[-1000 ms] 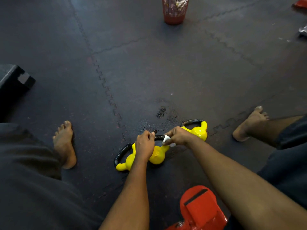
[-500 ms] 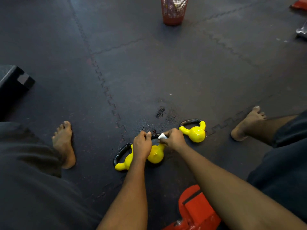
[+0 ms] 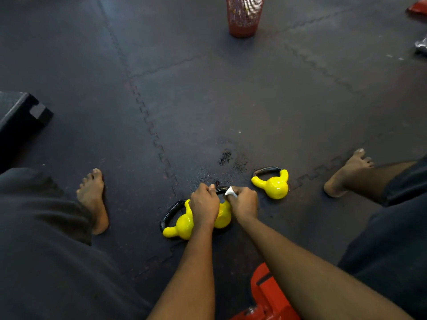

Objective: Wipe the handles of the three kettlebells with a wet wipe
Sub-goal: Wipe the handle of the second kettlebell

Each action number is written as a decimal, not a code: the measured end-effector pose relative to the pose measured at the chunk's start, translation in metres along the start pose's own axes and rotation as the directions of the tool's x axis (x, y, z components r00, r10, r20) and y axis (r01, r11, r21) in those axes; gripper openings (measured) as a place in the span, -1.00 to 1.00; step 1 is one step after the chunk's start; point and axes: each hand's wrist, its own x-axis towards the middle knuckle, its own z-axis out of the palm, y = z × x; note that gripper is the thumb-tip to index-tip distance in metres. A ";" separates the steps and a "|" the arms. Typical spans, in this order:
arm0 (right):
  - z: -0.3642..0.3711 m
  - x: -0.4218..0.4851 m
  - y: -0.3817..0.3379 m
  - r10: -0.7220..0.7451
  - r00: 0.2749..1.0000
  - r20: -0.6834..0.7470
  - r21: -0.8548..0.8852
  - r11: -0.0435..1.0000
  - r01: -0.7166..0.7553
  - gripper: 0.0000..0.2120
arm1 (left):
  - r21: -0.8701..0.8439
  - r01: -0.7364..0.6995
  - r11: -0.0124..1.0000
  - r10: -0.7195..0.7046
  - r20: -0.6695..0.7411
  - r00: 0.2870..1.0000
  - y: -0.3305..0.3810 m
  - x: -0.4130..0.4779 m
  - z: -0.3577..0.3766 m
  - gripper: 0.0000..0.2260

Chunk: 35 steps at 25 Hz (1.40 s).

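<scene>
Wiping of the middle handle, head view. Three glossy yellow kettlebells with black loop handles stand on the dark interlocking rubber floor mat [image 3: 231, 100]: left kettlebell [image 3: 182, 224], middle kettlebell [image 3: 223, 215] and right kettlebell [image 3: 273, 185], the last set slightly apart. The person's left grip [image 3: 204, 205] is clamped round the left end of the middle handle [image 3: 220, 190] and steadies the weight. The right grip [image 3: 245, 203] is closed on a small white wet wipe [image 3: 230, 191], pressed to the same handle just beside the left thumb. Whether the wipe wraps fully round the bar cannot be told, since the fist covers it.

Judged stage: the second of three handles is mid-wipe. The next move calls for finishing the stroke, releasing the left grip and carrying the wipe to an unwiped handle.

Compared with one second ago, the right grip sits closer to the left and less of the wipe shows below the fist. The kettlebells keep their places.
</scene>
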 end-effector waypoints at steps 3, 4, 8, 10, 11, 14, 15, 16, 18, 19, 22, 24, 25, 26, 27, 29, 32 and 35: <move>-0.022 0.026 0.010 -0.056 0.942 0.332 0.090 0.996 0.028 -0.79 | -0.069 -0.003 0.998 0.011 0.109 0.994 -0.009 0.010 -0.007 -0.71; -0.032 0.034 0.014 -0.054 0.882 0.468 0.105 0.994 0.005 -0.76 | -0.085 -0.005 0.996 0.017 0.146 0.989 -0.011 0.011 -0.009 -0.71; -0.035 0.033 0.030 -0.027 0.772 0.635 0.251 0.952 -0.173 -0.81 | -0.085 -0.046 0.995 0.059 0.164 0.985 -0.010 0.008 -0.013 -0.73; -0.026 0.023 0.033 -0.014 0.851 0.525 0.367 0.906 -0.212 -0.86 | -0.032 -0.081 0.996 0.085 0.129 0.988 -0.004 0.006 -0.009 -0.72; -0.021 0.019 0.031 0.014 0.902 0.431 0.359 0.915 -0.186 -0.85 | -0.002 -0.089 0.996 0.088 0.112 0.990 -0.001 0.005 -0.007 -0.71; -0.004 0.004 0.021 0.124 0.988 0.095 0.222 0.965 -0.142 -0.76 | 0.060 -0.091 0.994 0.088 0.063 0.994 0.005 0.003 -0.001 -0.70; 0.003 -0.002 0.017 0.165 0.986 0.019 0.211 0.963 -0.165 -0.74 | 0.083 -0.095 0.992 0.091 0.050 0.995 0.007 0.002 0.000 -0.70; 0.008 -0.008 0.012 0.208 0.978 -0.035 0.211 0.958 -0.196 -0.73 | 0.103 -0.098 0.990 0.095 0.041 0.995 0.009 0.000 0.002 -0.70; 0.016 -0.014 0.005 0.258 0.961 -0.096 0.211 0.949 -0.234 -0.76 | 0.128 -0.104 0.986 0.101 0.031 0.994 0.010 -0.001 0.004 -0.70; 0.018 -0.015 0.002 0.273 0.956 -0.110 0.208 0.947 -0.246 -0.77 | 0.127 -0.102 0.987 0.100 0.024 0.995 0.010 -0.001 0.005 -0.70; 0.022 -0.019 -0.002 0.289 0.955 -0.070 0.164 0.948 -0.275 -0.70 | 0.048 -0.058 0.997 0.058 -0.001 0.998 0.004 0.003 0.003 -0.71; 0.030 -0.029 -0.004 0.260 0.965 0.035 0.152 0.953 -0.262 -0.56 | 0.001 -0.011 1.000 0.011 -0.008 1.000 -0.002 0.006 0.000 -0.70; 0.034 -0.034 -0.005 0.265 0.959 0.101 0.196 0.940 -0.280 -0.48 | -0.013 0.006 1.000 -0.006 -0.008 1.000 -0.005 0.007 -0.002 -0.69; 0.038 -0.038 -0.007 0.278 0.948 0.153 0.253 0.917 -0.310 -0.44 | -0.024 0.018 1.000 -0.018 -0.005 1.000 -0.008 0.008 -0.003 -0.69; 0.041 -0.040 -0.007 0.284 0.943 0.173 0.292 0.900 -0.325 -0.45 | -0.033 0.028 0.999 -0.028 0.000 1.000 -0.010 0.009 -0.005 -0.68; 0.042 -0.037 -0.004 0.263 0.955 0.134 0.279 0.915 -0.291 -0.52 | -0.052 0.044 0.998 -0.043 0.018 0.999 -0.013 0.009 -0.007 -0.68; 0.035 -0.023 0.004 0.187 0.982 0.022 0.245 0.952 -0.186 -0.71 | -0.092 0.046 0.995 -0.041 0.060 0.997 -0.016 0.008 -0.011 -0.67; 0.023 -0.008 0.016 0.143 0.963 0.230 0.470 0.850 -0.239 -0.82 | -0.104 0.056 0.993 -0.047 0.086 0.995 -0.020 0.008 -0.015 -0.67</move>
